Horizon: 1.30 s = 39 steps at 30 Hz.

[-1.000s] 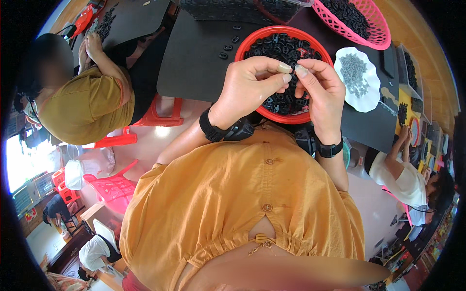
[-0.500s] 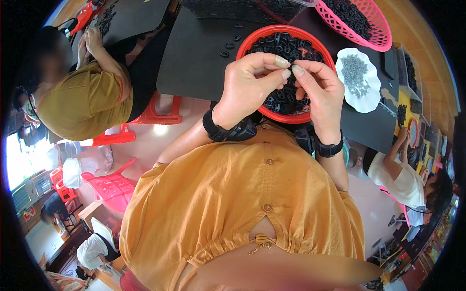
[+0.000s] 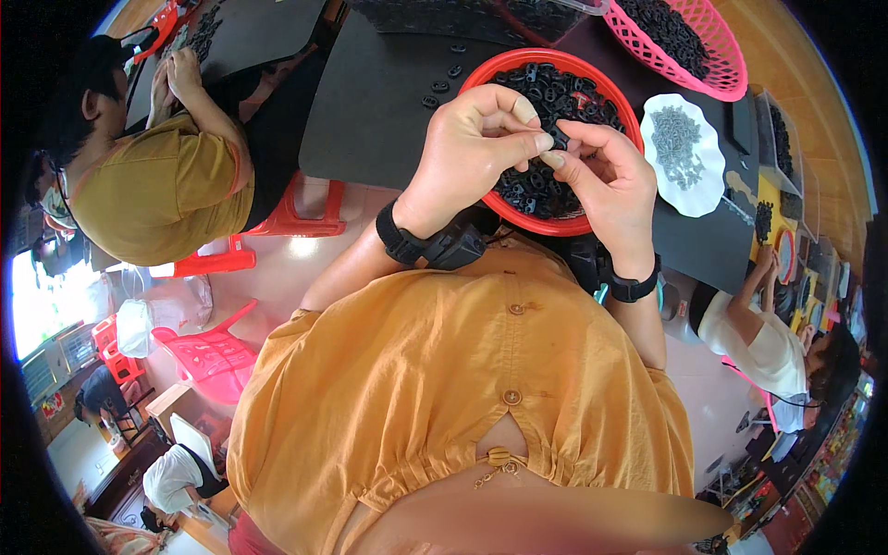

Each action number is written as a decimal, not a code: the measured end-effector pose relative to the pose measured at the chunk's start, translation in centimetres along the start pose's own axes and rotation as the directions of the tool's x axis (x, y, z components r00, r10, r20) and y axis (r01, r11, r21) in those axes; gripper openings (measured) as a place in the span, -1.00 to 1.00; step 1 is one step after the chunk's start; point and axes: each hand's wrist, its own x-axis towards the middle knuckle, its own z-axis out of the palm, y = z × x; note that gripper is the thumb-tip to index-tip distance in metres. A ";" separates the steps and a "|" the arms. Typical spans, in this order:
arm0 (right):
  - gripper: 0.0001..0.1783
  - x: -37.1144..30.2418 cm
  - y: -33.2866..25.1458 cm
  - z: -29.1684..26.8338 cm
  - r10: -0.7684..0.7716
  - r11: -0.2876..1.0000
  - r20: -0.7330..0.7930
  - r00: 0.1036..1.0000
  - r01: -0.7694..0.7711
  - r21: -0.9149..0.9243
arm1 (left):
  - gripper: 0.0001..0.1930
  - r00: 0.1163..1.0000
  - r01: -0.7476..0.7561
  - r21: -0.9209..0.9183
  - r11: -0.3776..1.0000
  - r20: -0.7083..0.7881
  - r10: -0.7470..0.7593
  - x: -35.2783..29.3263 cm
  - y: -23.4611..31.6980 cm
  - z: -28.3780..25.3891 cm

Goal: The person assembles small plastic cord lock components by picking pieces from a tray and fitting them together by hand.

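Above the red basin (image 3: 539,226), my left hand (image 3: 481,148) and my right hand (image 3: 610,171) meet at their fingertips. Between them is a small black plastic piece (image 3: 559,138), pinched by thumb and fingers from both sides and partly covered by them. Many similar black plastic pieces (image 3: 529,192) with holes fill the basin below. To the right of my right hand, a white wavy-edged plate (image 3: 708,185) carries a heap of small grey parts (image 3: 677,146), too small to make out singly.
Several loose black oval pieces (image 3: 440,86) lie on the dark table (image 3: 361,120) left of the basin. A clear bin (image 3: 462,20) stands behind, and a pink basket (image 3: 733,67) of black parts sits far right. Co-workers sit at left (image 3: 166,194) and right (image 3: 772,328).
My fingertips have shifted slightly down and the right index finger has straightened. The black piece between them now shows more clearly. My left wrist has moved a little left.
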 end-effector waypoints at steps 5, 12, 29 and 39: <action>-0.69 0.0 -0.4 -0.2 -0.131 0.982 0.018 0.991 0.132 -0.139 | -0.83 0.999 0.021 0.033 0.999 0.035 -0.022 -0.2 0.4 -0.2; -0.75 -0.1 -0.3 -0.3 -0.239 0.937 0.065 0.969 0.248 -0.245 | -0.80 0.999 0.042 0.040 0.998 0.024 -0.043 -0.6 1.1 0.3; -0.54 9.1 -0.4 -9.9 -0.138 0.971 -0.195 0.971 0.095 -0.219 | -0.76 0.995 -0.096 0.198 0.976 0.031 0.091 0.6 1.1 -1.4; -0.79 6.1 2.4 -5.5 -0.047 0.670 0.387 0.921 0.316 -0.671 | -0.79 0.998 0.055 0.200 0.978 -0.008 -0.055 0.5 -3.2 -3.4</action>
